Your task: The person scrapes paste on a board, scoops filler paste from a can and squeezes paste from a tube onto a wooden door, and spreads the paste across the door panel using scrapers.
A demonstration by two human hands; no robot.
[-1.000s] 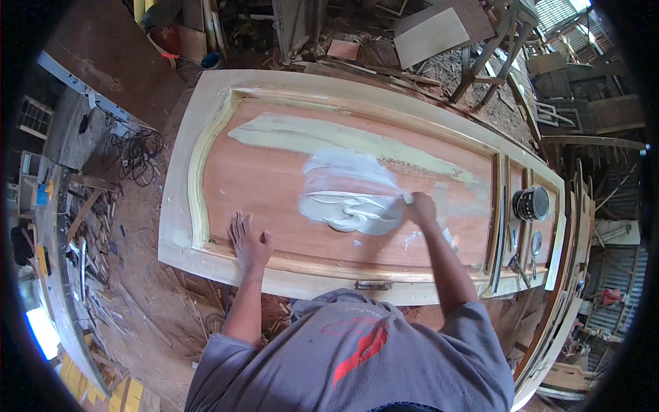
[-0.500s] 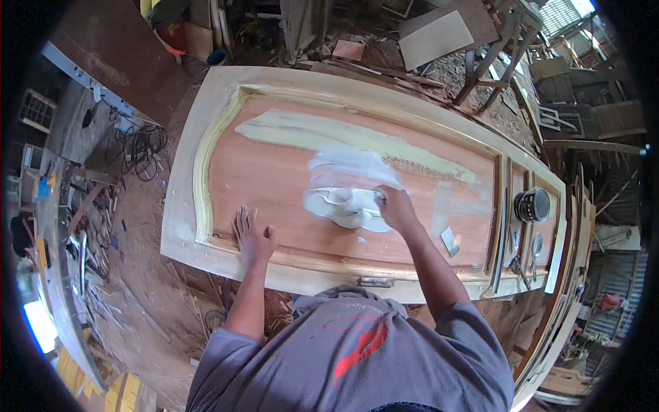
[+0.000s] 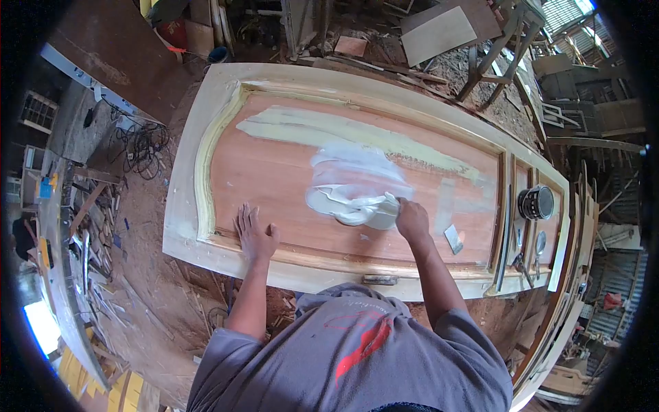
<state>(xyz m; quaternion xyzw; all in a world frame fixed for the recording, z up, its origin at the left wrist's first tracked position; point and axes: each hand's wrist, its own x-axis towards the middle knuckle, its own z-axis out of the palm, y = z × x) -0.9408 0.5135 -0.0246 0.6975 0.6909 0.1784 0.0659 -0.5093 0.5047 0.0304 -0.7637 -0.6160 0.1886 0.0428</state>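
My left hand (image 3: pixel 257 235) lies flat with spread fingers on the near left edge of a framed wooden door panel (image 3: pixel 274 165). My right hand (image 3: pixel 414 221) is closed round a small spreader, mostly hidden by the fingers, at the right edge of a thick white paste (image 3: pixel 353 208). Behind the paste, a thinner whitish smear (image 3: pixel 350 162) covers the reddish wood. Farther back runs a long pale yellow-green band (image 3: pixel 329 130). A small flat scraper (image 3: pixel 453 239) rests on the panel to the right of my right hand.
A dark can (image 3: pixel 535 203) stands on the door's right section, with a spoon-like tool (image 3: pixel 540 244) and a pair of pliers (image 3: pixel 522 268) nearby. A small block (image 3: pixel 379 279) sits on the near rail. Wooden stool legs (image 3: pixel 495 62) rise at the back right; tangled cable (image 3: pixel 144 147) lies left.
My right hand moved left through the paste, then back right, and the paste has changed shape. My left hand stays pressed on the panel's edge. The view has shifted slightly.
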